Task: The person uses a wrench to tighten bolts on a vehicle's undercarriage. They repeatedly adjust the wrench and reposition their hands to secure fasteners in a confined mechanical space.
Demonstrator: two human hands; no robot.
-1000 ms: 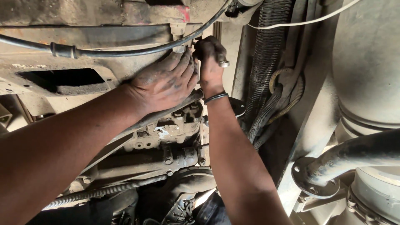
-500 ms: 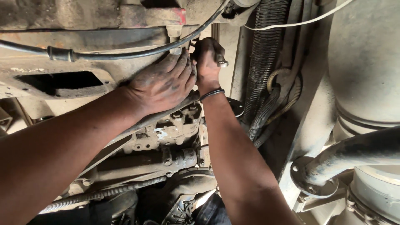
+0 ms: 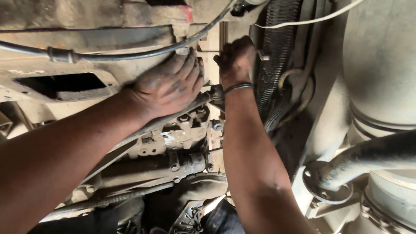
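Working overhead beneath a vehicle, both arms reaching up from the near edge toward the far, upper middle of the view. Pressing the left hand [image 3: 167,84] flat, fingers spread and grasping nothing, against the dusty frame panel [image 3: 86,65] just below the black hose [image 3: 130,54] — seemingly bracing the body and steadying the reach rather than gripping. Clenching the right hand [image 3: 236,58] into a tight fist just right of the left, around what looks like a small metal tool [image 3: 262,55], only a pale tip poking out on the right side; too little showing to tell its kind. Holding that fist hard up by the bracket [image 3: 208,45] between the two hands, probably because the fastener being worked sits there, hidden behind the knuckles. Wearing a thin dark bangle [image 3: 237,88] at the right wrist. Hanging just right of the fist, a black ribbed conduit [image 3: 277,52]; farther right, a large pale cylinder [image 3: 381,65] and a grimy pipe [image 3: 368,158] on a round flange. Running below the hands, a greasy rod and a bolted valve block [image 3: 173,138].
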